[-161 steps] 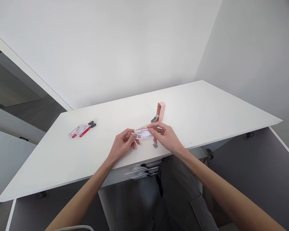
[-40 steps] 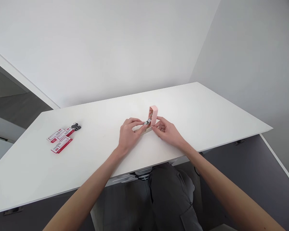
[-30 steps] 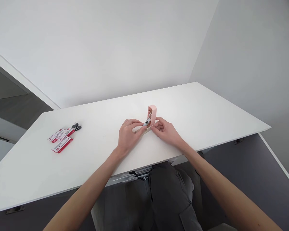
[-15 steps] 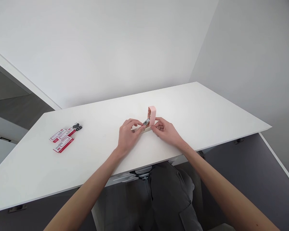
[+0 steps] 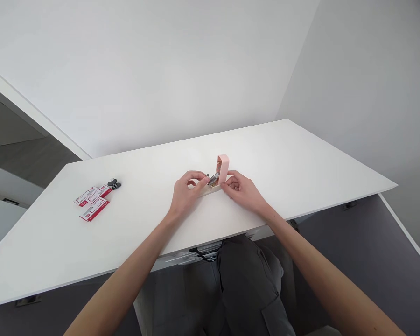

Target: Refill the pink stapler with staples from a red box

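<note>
A pink stapler [image 5: 223, 167] stands opened on the table, its pink top raised steeply above the pale base [image 5: 213, 190]. The metal staple magazine [image 5: 213, 178] slants out between the two parts. My right hand [image 5: 244, 190] is closed on the stapler from the right, thumb and fingers near the hinge end. My left hand [image 5: 188, 192] is at the left, thumb and index finger pinched together by the magazine's front end. A tiny dark piece [image 5: 207, 175] shows at those fingertips, too small to name.
On the left of the white table [image 5: 154, 177] lie several small red-and-white boxes [image 5: 94, 209], partly overlapping. Just behind them is a pair of small black objects [image 5: 114, 184]. A wall rises behind the table, and its front edge runs below my forearms.
My left fingertips have drawn slightly back from the magazine, with the tiny dark piece now showing at them. More of the magazine is visible. My right hand stays on the stapler.
</note>
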`<state>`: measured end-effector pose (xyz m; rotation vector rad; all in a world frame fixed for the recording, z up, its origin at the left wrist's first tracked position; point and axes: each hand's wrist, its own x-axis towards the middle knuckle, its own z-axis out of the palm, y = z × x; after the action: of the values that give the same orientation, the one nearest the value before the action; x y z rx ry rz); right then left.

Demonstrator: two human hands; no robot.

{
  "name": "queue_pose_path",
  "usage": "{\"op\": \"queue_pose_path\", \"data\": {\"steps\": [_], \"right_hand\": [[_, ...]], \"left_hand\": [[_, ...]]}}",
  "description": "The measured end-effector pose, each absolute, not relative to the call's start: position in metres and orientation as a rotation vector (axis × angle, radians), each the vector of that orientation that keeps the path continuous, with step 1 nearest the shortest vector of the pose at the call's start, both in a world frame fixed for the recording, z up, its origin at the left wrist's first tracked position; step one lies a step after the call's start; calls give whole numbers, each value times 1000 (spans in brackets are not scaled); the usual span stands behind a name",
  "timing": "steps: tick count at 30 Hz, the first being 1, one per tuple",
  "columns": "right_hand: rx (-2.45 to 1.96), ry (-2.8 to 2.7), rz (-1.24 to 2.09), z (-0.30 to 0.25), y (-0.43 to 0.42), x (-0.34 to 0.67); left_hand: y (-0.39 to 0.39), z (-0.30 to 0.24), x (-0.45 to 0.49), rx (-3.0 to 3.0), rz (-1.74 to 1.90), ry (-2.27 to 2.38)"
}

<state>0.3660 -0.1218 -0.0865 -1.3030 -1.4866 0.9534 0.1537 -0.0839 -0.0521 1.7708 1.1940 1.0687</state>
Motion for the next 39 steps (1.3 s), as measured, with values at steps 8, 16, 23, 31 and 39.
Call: {"op": "queue_pose_path", "data": {"steps": [8, 16, 23, 31, 39], "right_hand": [[-1315, -1477, 962, -86, -122, 366], [-1328, -1461, 966, -84, -123, 366], [-1322, -1468, 959, -85, -123, 366], [-1339, -1473, 939, -84, -124, 364], [-1330, -1481, 945, -84, -124, 364]], "left_hand": [[-84, -54, 153, 1607, 1156, 1144], [-83, -55, 152, 1633, 1123, 1204], [-84, -54, 153, 1728, 1116, 1279], [-90, -56, 161, 1858, 1121, 1246], [-90, -61, 162, 1818, 1084, 1256]]}}
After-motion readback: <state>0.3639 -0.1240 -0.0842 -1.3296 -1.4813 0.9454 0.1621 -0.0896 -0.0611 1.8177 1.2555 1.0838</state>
